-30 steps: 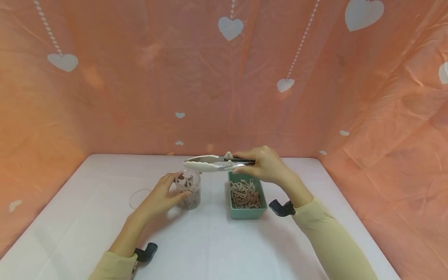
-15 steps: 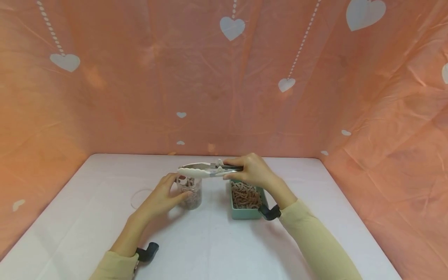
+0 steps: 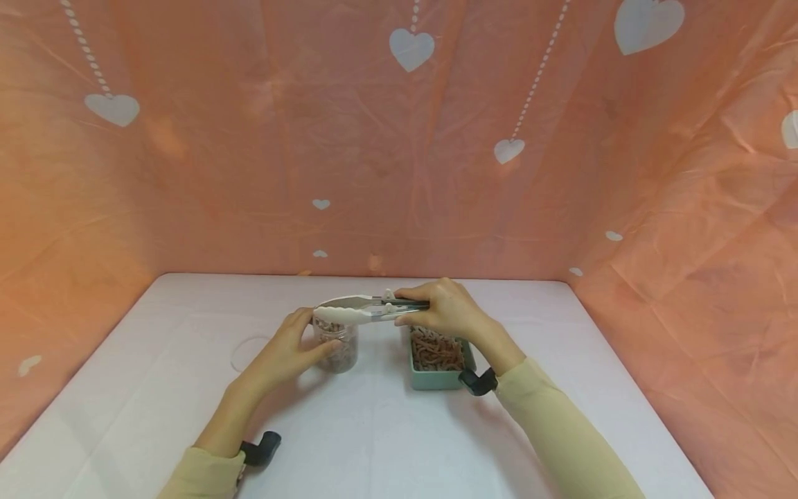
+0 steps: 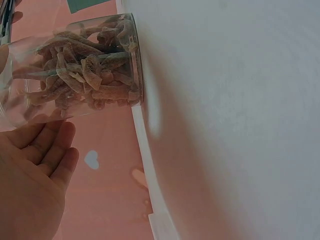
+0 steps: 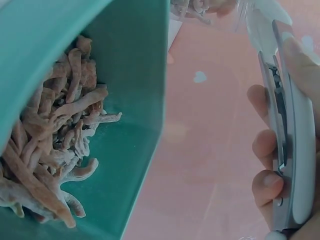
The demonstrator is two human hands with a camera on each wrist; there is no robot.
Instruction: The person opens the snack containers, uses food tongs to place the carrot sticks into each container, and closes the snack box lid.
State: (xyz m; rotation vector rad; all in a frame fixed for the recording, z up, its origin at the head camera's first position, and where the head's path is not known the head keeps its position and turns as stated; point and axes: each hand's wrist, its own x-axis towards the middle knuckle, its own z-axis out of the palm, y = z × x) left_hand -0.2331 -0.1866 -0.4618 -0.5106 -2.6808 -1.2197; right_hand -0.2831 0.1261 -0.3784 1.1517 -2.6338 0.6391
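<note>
My left hand (image 3: 283, 357) grips a clear plastic jar (image 3: 341, 355) near its top, thumb in front and fingers at the far side. Through the wall in the left wrist view, several brownish dried strips (image 4: 80, 67) coated in pale powder are visible. My right hand (image 3: 445, 308) holds metal tongs (image 3: 399, 308) with white scalloped tips, level over the jar's mouth and covering it in the head view. Whether anything sits between the tips cannot be made out. Below my right hand stands a green rectangular box (image 3: 436, 380) with more such strips (image 5: 55, 130).
A thin, clear round lid or ring (image 3: 233, 353) lies on the white table (image 3: 374, 443) left of the jar. Orange cloth (image 3: 349, 152) with white hearts surrounds the table at the back and sides.
My right hand has moved left and down, bringing the tongs' tips from above the jar to its mouth. My left hand and the jar stay put.
</note>
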